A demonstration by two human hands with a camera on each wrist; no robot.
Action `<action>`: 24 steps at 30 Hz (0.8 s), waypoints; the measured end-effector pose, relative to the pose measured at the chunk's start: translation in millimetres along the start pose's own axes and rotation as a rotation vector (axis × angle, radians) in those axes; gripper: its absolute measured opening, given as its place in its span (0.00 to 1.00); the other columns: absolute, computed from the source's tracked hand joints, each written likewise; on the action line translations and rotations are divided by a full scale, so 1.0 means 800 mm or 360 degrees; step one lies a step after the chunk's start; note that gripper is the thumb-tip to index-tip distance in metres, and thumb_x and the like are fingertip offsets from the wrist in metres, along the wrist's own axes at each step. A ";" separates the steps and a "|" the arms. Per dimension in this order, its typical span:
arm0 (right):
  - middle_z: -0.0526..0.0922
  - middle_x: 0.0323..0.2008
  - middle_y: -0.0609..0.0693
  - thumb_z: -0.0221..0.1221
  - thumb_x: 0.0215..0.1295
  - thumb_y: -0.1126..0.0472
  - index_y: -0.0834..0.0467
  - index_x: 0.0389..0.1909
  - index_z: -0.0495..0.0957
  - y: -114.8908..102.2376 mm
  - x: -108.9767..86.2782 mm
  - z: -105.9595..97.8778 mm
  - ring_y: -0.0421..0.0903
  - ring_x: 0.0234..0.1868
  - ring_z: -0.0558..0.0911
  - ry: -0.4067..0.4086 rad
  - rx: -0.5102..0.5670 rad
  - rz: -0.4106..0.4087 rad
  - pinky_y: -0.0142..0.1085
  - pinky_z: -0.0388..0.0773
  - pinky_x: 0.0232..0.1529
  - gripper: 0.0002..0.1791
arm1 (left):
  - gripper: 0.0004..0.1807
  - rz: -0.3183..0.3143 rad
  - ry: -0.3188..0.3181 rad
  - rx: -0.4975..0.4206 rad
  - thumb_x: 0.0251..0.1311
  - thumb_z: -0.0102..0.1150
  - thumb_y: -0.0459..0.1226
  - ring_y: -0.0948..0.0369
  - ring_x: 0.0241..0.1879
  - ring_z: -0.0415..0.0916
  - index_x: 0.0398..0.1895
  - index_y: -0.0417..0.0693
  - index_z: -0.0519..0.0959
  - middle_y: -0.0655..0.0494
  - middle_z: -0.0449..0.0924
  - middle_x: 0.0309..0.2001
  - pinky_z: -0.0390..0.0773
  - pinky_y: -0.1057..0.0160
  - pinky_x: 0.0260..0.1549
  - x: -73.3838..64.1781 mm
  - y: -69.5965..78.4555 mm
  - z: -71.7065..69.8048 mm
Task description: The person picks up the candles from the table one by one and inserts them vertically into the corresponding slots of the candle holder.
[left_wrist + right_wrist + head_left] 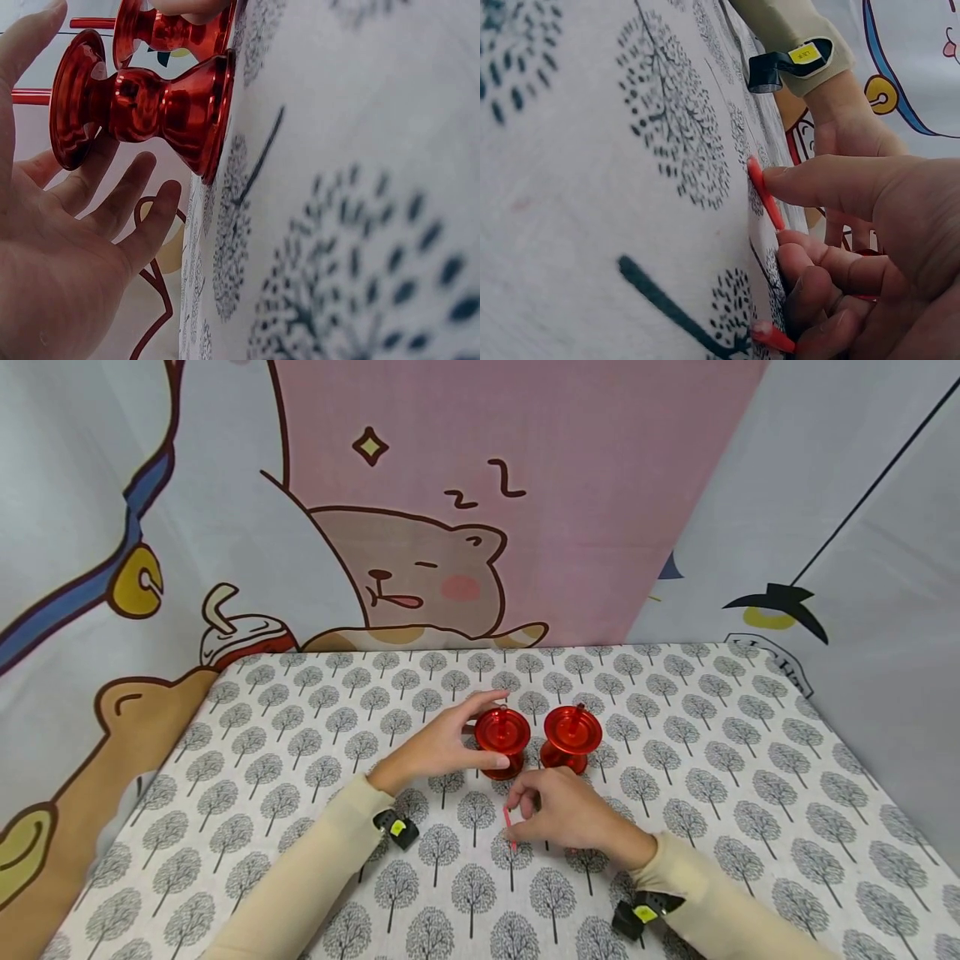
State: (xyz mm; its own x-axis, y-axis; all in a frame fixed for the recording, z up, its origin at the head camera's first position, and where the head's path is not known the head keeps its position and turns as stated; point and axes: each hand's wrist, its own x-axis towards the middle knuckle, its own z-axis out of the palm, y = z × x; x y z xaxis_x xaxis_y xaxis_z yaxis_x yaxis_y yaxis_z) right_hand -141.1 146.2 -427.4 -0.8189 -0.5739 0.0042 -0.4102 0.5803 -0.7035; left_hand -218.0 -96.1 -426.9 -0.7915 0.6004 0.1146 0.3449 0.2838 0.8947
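Observation:
Two shiny red candle holders with flared bases and dish-shaped tops stand upright on the cloth: a left holder [502, 732] and a right holder [572, 732], each with a thin red rod rising from its dish. My left hand [459, 737] is spread around the left holder, thumb in front and fingers behind; in the left wrist view its palm faces the holder [142, 105]. In front of the holders, my right hand [561, 808] pinches a thin red stick [765, 193] between thumb and fingertip. A second red stick [774, 337] shows by its lower fingers.
A white tablecloth [475, 893] printed with grey trees covers the table. Behind it hangs a cartoon-printed curtain [585, 510], which also runs along both sides. Each wrist wears a black camera strap.

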 end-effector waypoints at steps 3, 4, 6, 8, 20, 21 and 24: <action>0.80 0.25 0.38 0.82 0.54 0.60 0.51 0.38 0.88 0.001 0.001 0.000 0.34 0.26 0.75 -0.0001 0.0016 -0.0013 0.31 0.73 0.28 0.14 | 0.54 -0.0002 0.0001 -0.0010 0.62 0.83 0.41 0.54 0.70 0.76 0.88 0.62 0.62 0.50 0.78 0.70 0.81 0.51 0.66 0.000 0.000 0.000; 0.80 0.25 0.38 0.82 0.54 0.60 0.51 0.38 0.88 0.001 0.001 0.001 0.34 0.27 0.75 -0.0002 0.0023 -0.0018 0.31 0.72 0.28 0.13 | 0.53 -0.0003 0.0000 -0.0015 0.62 0.83 0.41 0.54 0.70 0.76 0.88 0.62 0.62 0.50 0.78 0.70 0.81 0.51 0.66 0.000 0.000 0.000; 0.80 0.25 0.39 0.82 0.54 0.58 0.51 0.38 0.88 0.001 0.001 0.001 0.34 0.27 0.75 -0.0001 0.0027 -0.0019 0.31 0.72 0.28 0.14 | 0.53 -0.0008 0.0001 -0.0018 0.62 0.83 0.41 0.54 0.70 0.76 0.88 0.62 0.62 0.50 0.78 0.70 0.82 0.51 0.66 0.000 0.000 0.000; 0.80 0.25 0.39 0.83 0.55 0.55 0.50 0.38 0.88 0.001 0.000 0.002 0.34 0.27 0.75 0.0001 0.0023 -0.0014 0.31 0.72 0.28 0.15 | 0.54 -0.0011 0.0002 -0.0019 0.62 0.83 0.41 0.54 0.70 0.76 0.88 0.62 0.62 0.50 0.78 0.70 0.82 0.51 0.65 0.000 0.001 0.000; 0.82 0.26 0.35 0.84 0.53 0.62 0.47 0.38 0.91 0.007 0.000 -0.004 0.35 0.29 0.78 -0.0061 0.0112 -0.0009 0.32 0.76 0.31 0.14 | 0.54 0.0000 -0.0003 0.0018 0.62 0.83 0.41 0.54 0.71 0.75 0.88 0.60 0.62 0.51 0.78 0.71 0.80 0.51 0.67 0.000 0.001 0.000; 0.82 0.26 0.35 0.84 0.53 0.62 0.47 0.38 0.92 0.008 0.001 -0.004 0.35 0.29 0.78 -0.0071 0.0120 -0.0007 0.32 0.76 0.31 0.14 | 0.54 0.0000 -0.0003 0.0020 0.62 0.83 0.41 0.54 0.71 0.75 0.88 0.59 0.62 0.51 0.78 0.71 0.80 0.51 0.67 0.000 0.001 0.000; 0.84 0.26 0.35 0.84 0.53 0.63 0.47 0.37 0.92 0.010 0.002 -0.006 0.36 0.30 0.79 -0.0108 0.0156 0.0020 0.32 0.75 0.30 0.13 | 0.54 0.0008 -0.0005 0.0027 0.62 0.82 0.40 0.55 0.72 0.74 0.88 0.57 0.62 0.51 0.78 0.71 0.80 0.52 0.68 0.000 0.000 -0.001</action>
State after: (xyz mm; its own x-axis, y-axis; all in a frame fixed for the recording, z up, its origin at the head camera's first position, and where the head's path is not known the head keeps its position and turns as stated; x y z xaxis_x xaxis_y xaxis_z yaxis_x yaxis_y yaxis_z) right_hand -147.7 152.4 -429.7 -0.7933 -0.6067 -0.0508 -0.3564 0.5304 -0.7692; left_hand -218.4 -96.3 -426.4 -0.7879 0.6044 0.1179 0.3577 0.2935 0.8865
